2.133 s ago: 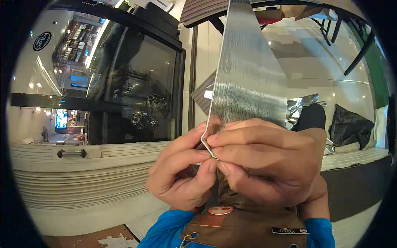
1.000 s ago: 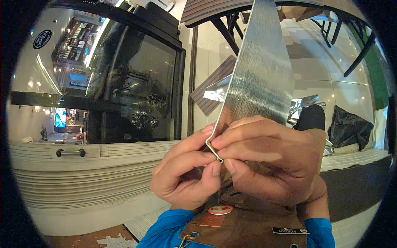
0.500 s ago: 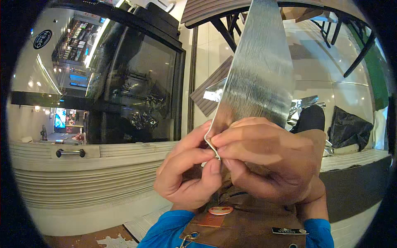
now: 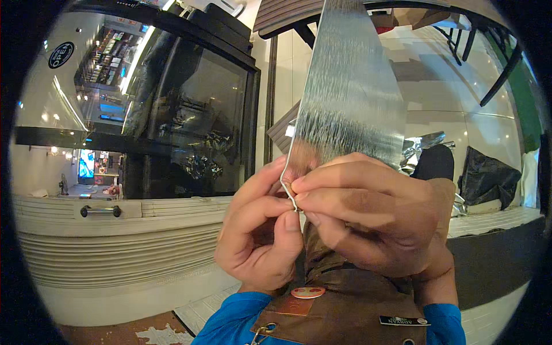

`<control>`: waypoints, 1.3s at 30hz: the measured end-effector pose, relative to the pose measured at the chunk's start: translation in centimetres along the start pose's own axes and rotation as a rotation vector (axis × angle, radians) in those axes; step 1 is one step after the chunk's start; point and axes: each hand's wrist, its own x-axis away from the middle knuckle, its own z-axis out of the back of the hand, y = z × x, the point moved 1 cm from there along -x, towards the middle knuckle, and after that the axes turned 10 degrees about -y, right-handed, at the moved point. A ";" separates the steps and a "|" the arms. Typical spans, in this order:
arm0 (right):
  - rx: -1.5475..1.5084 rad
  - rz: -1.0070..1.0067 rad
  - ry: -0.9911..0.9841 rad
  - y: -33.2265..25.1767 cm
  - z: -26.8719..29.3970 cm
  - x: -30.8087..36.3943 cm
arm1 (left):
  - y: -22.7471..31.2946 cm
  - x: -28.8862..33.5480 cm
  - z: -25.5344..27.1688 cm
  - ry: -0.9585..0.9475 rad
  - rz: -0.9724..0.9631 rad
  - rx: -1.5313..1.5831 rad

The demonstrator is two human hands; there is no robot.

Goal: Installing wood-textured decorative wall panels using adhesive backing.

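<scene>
1. Well left of both hands, one metal bar handle [image 4: 100, 211] with dark ends sits on a pale ribbed panel [image 4: 121, 247] of many parallel grooves.
2. Above that panel, one glossy dark glass pane [image 4: 207, 115] stands in a black frame, shiny reflections on it.
3. The left hand [image 4: 261, 227] is curled, thumb and fingertips pinching the bent near edge of the sheet.
4. One silver sheet [image 4: 351, 86], its sheen finely streaked, stretches from both hands' fingertips to well beyond them, its near edge kinked in a shallow zigzag.
5. The right hand [image 4: 374, 213] is bunched too, thumb and fingertips gripping that edge just beside the left's.
6. Below the hands lies one brown apron [image 4: 351, 305], with one oval badge [image 4: 307, 292] and one dark tag [image 4: 402, 321], between two blue sleeves [image 4: 443, 323].
7. Right of the hands are crumpled foil [image 4: 422, 144] and one wrinkled black bag [image 4: 489, 178]; its contents cannot be told.
</scene>
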 end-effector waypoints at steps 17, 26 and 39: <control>-0.013 -0.075 -0.024 -0.2 -0.2 -0.5 | 0.0 -0.6 0.1 -0.013 -0.077 -0.120; -0.035 -0.086 -0.026 -0.1 -0.5 -0.5 | -0.3 -0.5 0.2 -0.008 -0.109 -0.247; -0.039 -0.104 -0.020 0.0 -0.7 -0.2 | -0.7 0.0 0.4 0.020 -0.092 -0.170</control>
